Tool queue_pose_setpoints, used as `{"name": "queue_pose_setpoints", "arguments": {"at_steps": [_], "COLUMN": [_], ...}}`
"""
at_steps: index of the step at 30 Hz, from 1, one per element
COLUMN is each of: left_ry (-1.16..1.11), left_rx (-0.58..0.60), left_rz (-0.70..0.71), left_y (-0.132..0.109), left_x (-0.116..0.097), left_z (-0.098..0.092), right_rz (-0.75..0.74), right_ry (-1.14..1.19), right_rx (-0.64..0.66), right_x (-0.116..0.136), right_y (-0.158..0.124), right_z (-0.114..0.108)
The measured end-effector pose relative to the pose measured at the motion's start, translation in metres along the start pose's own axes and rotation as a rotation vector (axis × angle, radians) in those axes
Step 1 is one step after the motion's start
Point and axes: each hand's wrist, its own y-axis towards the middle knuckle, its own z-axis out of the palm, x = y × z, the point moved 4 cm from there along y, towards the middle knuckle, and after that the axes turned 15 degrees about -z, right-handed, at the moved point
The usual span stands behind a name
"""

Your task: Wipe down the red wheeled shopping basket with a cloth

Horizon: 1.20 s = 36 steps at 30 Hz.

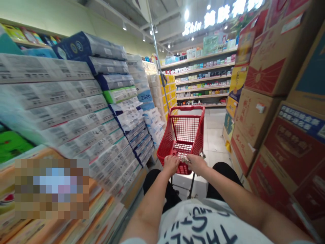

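Along the aisle floor [215,135], stacked tissue packs [83,115] crowd the left edge and cartons [266,118] the right, a narrow lane open between. The red cart [186,135] stands mid-lane, mesh bottom showing; left hand [170,164] and right hand [196,163] curl fingers over its near rim.

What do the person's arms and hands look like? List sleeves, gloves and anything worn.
The left hand and right hand are bare, without gloves; no watch or bracelet shows at the wrists. Both forearms are uncovered, no sleeve in view. The white T-shirt below them has dark blue lettering.
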Motion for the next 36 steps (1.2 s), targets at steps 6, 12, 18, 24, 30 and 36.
{"name": "queue_pose_setpoints", "arguments": {"at_steps": [6, 12, 18, 24, 30, 36], "left_ry": [0.045, 0.112, 0.186, 0.251, 0.223, 0.144], "left_rx": [0.034, 0.081, 0.086, 0.249, 0.187, 0.064], "left_rz": [-0.008, -0.062, -0.082, -0.119, -0.056, -0.047], "left_y": [0.002, 0.006, 0.01, 0.009, -0.013, -0.025], "left_x": [0.007, 0.003, 0.001, -0.027, -0.068, -0.059], "left_z": [-0.005, -0.008, -0.013, -0.019, -0.011, -0.011], "right_rz": [0.011, -0.067, -0.033, -0.023, -0.004, -0.157], "right_ry": [0.027, -0.04, -0.064, 0.034, 0.155, 0.159], "right_rx": [0.0, 0.047, 0.059, -0.037, -0.114, -0.04], "right_x": [0.007, 0.007, -0.007, -0.017, -0.018, -0.016], "right_y": [-0.003, -0.006, 0.0, 0.009, 0.01, -0.002], "right_z": [0.006, 0.007, -0.012, -0.013, -0.009, -0.018]}}
